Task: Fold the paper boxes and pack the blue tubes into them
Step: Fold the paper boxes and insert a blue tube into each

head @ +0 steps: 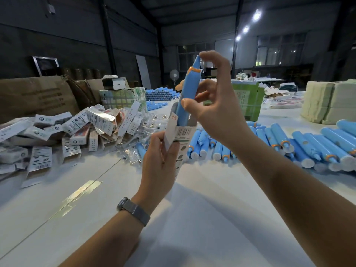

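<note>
The left hand [159, 155] grips a paper box [181, 139] held upright above the white table [192, 218], fingers curled round its lower part, with the top flap [172, 126] folded open toward the left; a grey watch [133, 210] sits on that wrist. The right hand [213, 105] holds a blue tube [187, 95] standing nozzle up in the mouth of the box, its lower end already inside; the thumb presses the tube's side just above the opening, a fingertip rests on the nozzle tip, and the other fingers spread loosely behind it. An orange ring circles the tube below the nozzle. Right of the hands, rows of loose blue tubes [308, 145] lie on the table, some overlapping, white ends facing the person. To the left lies an untidy heap of printed boxes [57, 135], some flat and some folded, with small clear plastic bags [138, 128] just beside them. Farther back are another stack of blue tubes [161, 94], brown cartons [36, 97], a green bundle [246, 101] and a pale stacked pile [329, 101] at far right
</note>
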